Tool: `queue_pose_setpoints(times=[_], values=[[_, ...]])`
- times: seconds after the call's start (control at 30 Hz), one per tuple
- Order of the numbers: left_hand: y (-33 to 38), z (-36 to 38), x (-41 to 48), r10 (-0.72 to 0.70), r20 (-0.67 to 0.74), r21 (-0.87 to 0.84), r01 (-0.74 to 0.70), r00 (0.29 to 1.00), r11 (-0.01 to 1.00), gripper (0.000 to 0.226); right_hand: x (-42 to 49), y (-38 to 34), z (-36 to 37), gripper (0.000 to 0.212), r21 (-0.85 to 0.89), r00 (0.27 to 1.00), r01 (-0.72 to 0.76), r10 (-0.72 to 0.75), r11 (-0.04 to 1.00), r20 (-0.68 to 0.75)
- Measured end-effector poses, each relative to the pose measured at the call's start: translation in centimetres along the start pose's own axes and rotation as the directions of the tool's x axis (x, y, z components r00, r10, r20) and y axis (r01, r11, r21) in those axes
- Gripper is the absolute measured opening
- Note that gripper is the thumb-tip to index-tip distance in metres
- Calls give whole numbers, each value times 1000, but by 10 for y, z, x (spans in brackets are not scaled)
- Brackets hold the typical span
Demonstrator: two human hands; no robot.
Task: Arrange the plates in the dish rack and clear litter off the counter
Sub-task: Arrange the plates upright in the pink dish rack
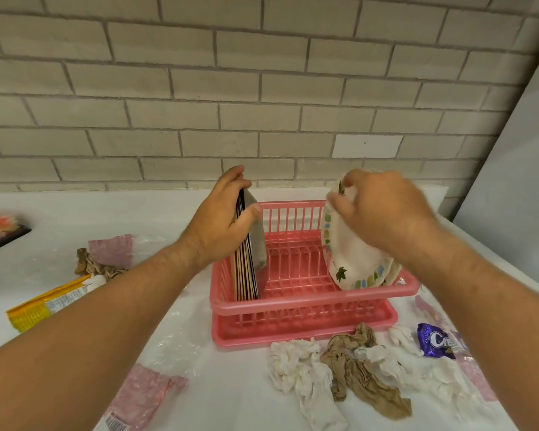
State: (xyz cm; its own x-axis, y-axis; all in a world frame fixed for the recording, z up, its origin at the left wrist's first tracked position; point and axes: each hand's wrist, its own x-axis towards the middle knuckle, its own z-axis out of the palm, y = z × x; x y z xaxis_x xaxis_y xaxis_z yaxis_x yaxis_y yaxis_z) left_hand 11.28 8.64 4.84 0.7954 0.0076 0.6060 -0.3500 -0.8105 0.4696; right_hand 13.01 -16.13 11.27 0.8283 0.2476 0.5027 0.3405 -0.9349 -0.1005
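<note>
Left hand (221, 222), right hand (383, 209) (on plates (352, 256))

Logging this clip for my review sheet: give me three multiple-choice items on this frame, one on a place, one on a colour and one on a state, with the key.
1. Where does the purple wrapper lie?
A) inside the rack
B) on the counter, right of the crumpled papers
C) at the far left by the wall

2. What colour is the dish rack?
A) blue
B) white
C) pink

3. What is the left hand doing?
A) gripping the upright stack of square plates
B) lying flat on the counter
C) picking up tissue

Key: 1 B, it lies on the counter at the front right. 2 C, its rim and walls are pink. 3 A, fingers and thumb curl round the stack's top edge.
</note>
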Motion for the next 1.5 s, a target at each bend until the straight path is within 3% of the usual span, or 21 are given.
queue_pose_setpoints(times=[0.13,0.3,0.37,0.47,0.53,0.63,0.7,0.87,1.1,1.27,1.5], values=[[1,-2,6,-38,-43,-104,33,998,994,39,-25,-49,35,46,513,963,58,-183,856,196],[1,-4,8,-13,-44,-104,8,999,995,35,-39,-76,73,36,748,969,-22,-171,663,180],[0,-4,8,-24,-56,-108,18,998,994,33,-40,-79,78,32,767,977,-29,-143,641,156],[0,-3,9,-39,-74,-98,31,997,995,35,-41,-81,80,35,733,985,5,-129,681,113],[1,-3,10,-46,-82,-106,37,996,994,30,-39,-83,78,37,646,989,62,-135,761,64],[2,-1,10,-10,-52,-129,3,999,992,22,-33,-84,76,31,340,990,141,-141,930,-23],[1,-1,11,-15,-12,-146,13,1000,989,28,-29,-86,74,31,215,995,95,-102,972,22],[-3,0,10,-20,25,-106,23,999,994,33,-27,-89,76,45,337,980,-40,-29,941,197],[2,-1,7,-14,49,-24,15,999,1000,42,6,-71,36,26,357,992,-52,6,933,128],[-1,-3,7,-39,21,55,37,999,998,44,34,-33,-5,27,232,991,-117,129,966,-33],[2,2,8,-10,27,76,8,1000,997,45,14,-12,6,34,47,990,-130,127,990,59]])
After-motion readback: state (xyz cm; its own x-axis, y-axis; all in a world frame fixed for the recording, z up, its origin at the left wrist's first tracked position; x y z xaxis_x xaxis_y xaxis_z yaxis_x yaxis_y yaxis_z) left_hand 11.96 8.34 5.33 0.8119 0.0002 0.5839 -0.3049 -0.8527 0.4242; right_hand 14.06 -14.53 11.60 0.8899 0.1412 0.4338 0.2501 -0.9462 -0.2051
